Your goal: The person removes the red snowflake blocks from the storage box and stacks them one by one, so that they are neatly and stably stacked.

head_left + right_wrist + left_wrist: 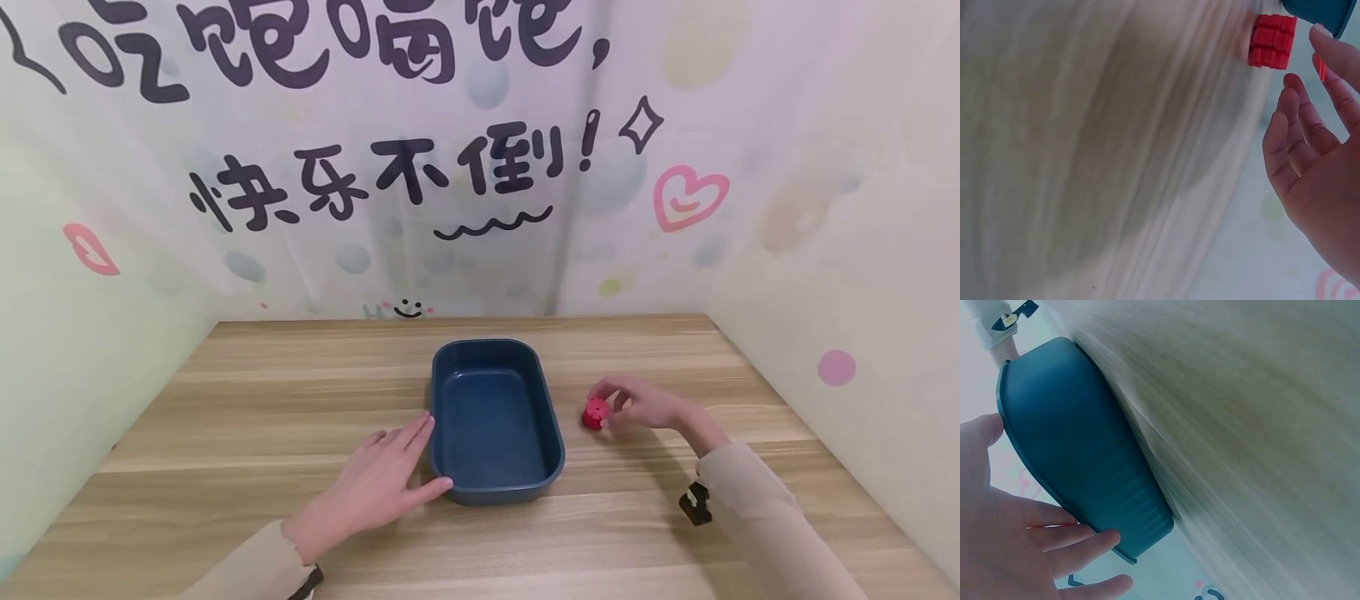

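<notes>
A dark blue rectangular tray (497, 490) stands on the wooden table, its open side up. My left hand (375, 483) rests against its left rim with straight, spread fingers; in the left wrist view the thumb and fingertips touch the edge of the tray (1079, 444). To the right of the tray sits a small red ridged cylinder (1272, 42). Over it my right hand (637, 403) pinches a thin, pinkish-red scalloped piece (597, 407) between thumb and index finger. Seen edge-on in the right wrist view, that thin piece (1320, 67) is apart from the cylinder.
The wood-grain table (300, 367) is bounded by a back wall (480, 267) with black lettering and by side walls at left and right. A dark strap with a buckle (696, 502) shows at the right sleeve.
</notes>
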`<state>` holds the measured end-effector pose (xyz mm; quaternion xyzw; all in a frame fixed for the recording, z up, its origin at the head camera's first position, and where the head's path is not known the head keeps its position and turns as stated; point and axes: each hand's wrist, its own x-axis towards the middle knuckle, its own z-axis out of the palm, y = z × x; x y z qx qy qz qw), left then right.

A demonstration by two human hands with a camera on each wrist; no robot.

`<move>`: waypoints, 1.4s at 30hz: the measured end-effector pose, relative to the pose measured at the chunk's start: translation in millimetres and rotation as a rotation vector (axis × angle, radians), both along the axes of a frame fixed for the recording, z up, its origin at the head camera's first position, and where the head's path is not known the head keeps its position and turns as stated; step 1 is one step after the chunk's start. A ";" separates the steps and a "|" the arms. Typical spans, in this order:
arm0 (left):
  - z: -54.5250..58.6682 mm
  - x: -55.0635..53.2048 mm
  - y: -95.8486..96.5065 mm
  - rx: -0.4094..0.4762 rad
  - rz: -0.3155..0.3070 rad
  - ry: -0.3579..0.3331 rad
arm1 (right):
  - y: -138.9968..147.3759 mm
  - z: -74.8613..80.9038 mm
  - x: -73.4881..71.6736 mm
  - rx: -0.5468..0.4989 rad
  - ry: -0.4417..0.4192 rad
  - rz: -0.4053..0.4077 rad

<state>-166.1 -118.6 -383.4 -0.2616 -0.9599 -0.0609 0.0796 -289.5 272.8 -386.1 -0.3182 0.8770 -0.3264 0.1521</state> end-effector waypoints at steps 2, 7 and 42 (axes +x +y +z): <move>-0.3 -0.2 -0.2 -0.005 0.001 0.000 | 0.9 -1.2 0.8 0.000 0.001 -0.004; -0.3 -0.6 -0.2 -0.007 0.002 0.002 | -0.1 -3.8 1.9 -0.016 0.006 -0.005; 2.4 0.2 0.8 0.000 -0.003 -0.006 | -3.6 -14.9 1.6 0.022 0.021 -0.095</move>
